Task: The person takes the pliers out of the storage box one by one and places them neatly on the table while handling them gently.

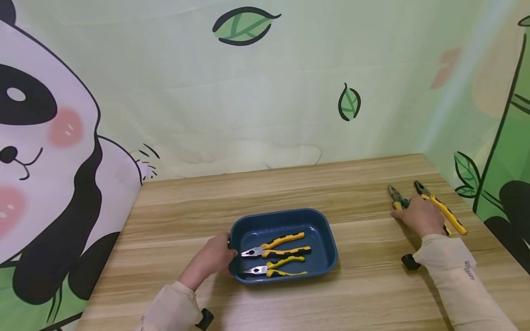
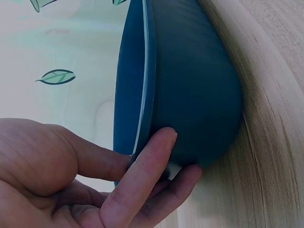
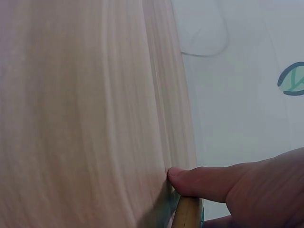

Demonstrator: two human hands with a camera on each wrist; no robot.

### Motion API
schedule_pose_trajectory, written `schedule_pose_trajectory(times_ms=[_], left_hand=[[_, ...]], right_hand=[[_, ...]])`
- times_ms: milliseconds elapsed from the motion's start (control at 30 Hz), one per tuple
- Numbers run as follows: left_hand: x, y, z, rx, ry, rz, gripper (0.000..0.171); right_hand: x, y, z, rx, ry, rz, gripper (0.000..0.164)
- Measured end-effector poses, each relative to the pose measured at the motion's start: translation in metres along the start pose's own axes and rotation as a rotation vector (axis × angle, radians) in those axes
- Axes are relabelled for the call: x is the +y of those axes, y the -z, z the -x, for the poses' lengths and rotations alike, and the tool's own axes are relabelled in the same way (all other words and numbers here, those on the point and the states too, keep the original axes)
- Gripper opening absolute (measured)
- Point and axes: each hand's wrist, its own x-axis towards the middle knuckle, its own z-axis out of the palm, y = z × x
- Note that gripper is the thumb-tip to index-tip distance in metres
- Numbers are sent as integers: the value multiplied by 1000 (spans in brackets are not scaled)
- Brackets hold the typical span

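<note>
My left hand [image 1: 212, 255] pinches the left end of a blue rectangular basin [image 1: 325, 243], thumb over the rim and fingers against the outer wall [image 2: 199, 90]. Inside lie two pairs of pliers with yellow and black handles: combination pliers [image 1: 285, 252] and, nearer me, slimmer-nosed pliers [image 1: 258, 270]. Far to the right, my right hand [image 1: 423, 216] grips the handles of another pair of pliers [image 1: 393, 195], its nose pointing away from me. In the right wrist view my thumb lies against the yellow handle [image 3: 187, 213]; most of that tool is out of view.
Another pair of yellow-and-black pliers [image 1: 449, 214] lies just right of my right hand, near the right edge of the wood-grain table [image 1: 198, 197]. A printed cloth wall [image 1: 265, 115] with a panda and leaves stands along the back and sides.
</note>
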Motion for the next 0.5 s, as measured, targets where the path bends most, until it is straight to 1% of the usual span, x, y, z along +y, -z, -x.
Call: schedule_pose_trajectory(times_ms=[233,500], left_hand=[[1,0,1,0,3,2,39],[1,0,2,6,7,1,38]], right_hand=[[-2,-2,2,6,-2,-5,47],[-2,-3,2,-13,-9,-12,48]])
